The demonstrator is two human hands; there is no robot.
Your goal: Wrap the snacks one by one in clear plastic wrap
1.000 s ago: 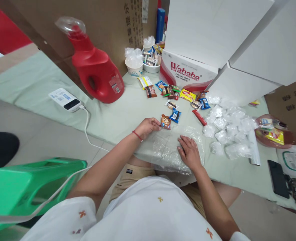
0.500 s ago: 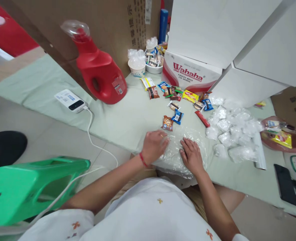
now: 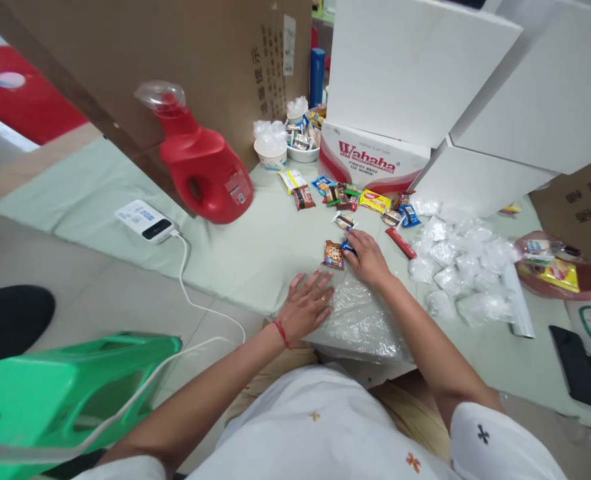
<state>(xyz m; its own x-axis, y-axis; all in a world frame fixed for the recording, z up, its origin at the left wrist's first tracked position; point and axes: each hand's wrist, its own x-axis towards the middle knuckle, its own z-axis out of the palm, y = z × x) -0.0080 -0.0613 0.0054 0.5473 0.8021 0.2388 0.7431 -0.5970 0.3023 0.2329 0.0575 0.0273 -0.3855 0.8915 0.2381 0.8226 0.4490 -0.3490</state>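
My left hand (image 3: 305, 308) lies flat with spread fingers on the left part of a clear plastic sheet (image 3: 363, 320) at the table's front edge. My right hand (image 3: 368, 257) has its fingers curled over a small blue snack packet (image 3: 346, 247), most of which they hide. Just left of that packet is a brown cookie packet (image 3: 333, 255), beyond the sheet's far edge. A pale wrapped snack (image 3: 344, 221) lies a little farther back, and a red stick-shaped packet (image 3: 400, 243) rests to the right.
Several wrapped snacks lie before a Wahaba-like lettered carton (image 3: 375, 160). Clear plastic-wrapped bundles (image 3: 448, 253) are heaped at right, near a pink dish (image 3: 530, 283) and a phone (image 3: 575, 367). A red jug (image 3: 210, 167) and a white device (image 3: 145, 221) with a cable stand left.
My right hand has moved forward from the plastic sheet onto the blue packet. My left hand has flattened and spread its fingers on the sheet. The view has shifted slightly.
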